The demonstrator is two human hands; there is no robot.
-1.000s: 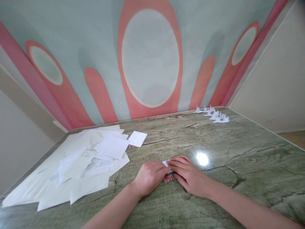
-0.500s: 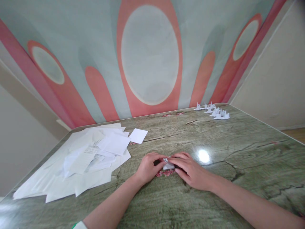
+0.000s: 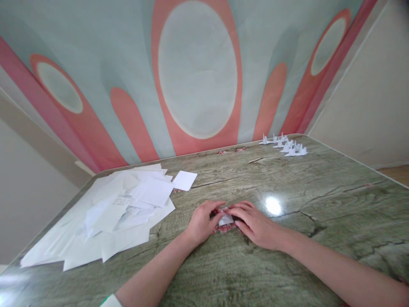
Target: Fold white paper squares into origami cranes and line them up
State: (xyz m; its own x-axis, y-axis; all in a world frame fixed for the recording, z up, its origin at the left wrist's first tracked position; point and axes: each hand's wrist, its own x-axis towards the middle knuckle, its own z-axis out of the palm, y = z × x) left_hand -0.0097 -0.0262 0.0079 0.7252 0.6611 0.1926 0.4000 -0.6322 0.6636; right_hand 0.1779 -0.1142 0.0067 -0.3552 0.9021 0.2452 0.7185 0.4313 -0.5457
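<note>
A small folded piece of white paper lies between my hands near the middle of the table. My left hand closes on its left side, thumb and fingers pinching the edge. From the right, my right hand has its fingertips pressed on the paper's upper and right parts. The fingers cover much of the folds. At the far right of the table stand several small folded paper cranes in a cluster.
A wide, untidy pile of white paper sheets spreads over the table's left side. One square paper lies at its right edge. The wood-patterned table meets a painted wall at the back, and a bright light reflects off its top.
The view has tilted slightly, moving the cranes up a little in the picture. My fingers have shifted slightly on the folded paper, which stays between both hands.
</note>
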